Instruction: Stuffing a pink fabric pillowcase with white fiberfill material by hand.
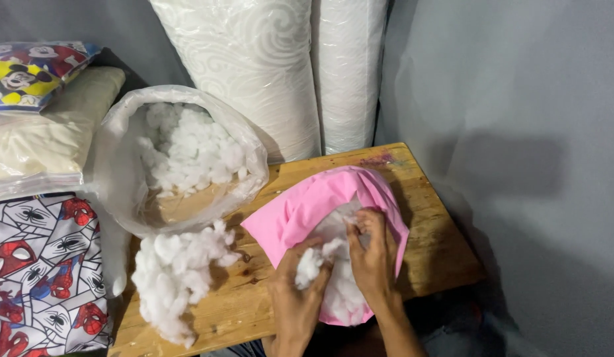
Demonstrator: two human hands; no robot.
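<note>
A pink fabric cover (300,208) lies on the wooden table (432,244), its mouth open toward me and full of white fibre stuffing (340,297). My left hand (295,291) grips a clump of the white stuffing at the cover's opening. My right hand (373,254) presses into the stuffing inside the cover, fingers curled on it. A loose heap of stuffing (171,277) rests on the table to the left of my hands.
A big clear plastic bag (122,165) of white stuffing stands at the table's back left. Two wrapped white rolls (254,66) lean against the grey wall. Cartoon-print cushions (36,264) and a cream pillow (36,139) are stacked on the left.
</note>
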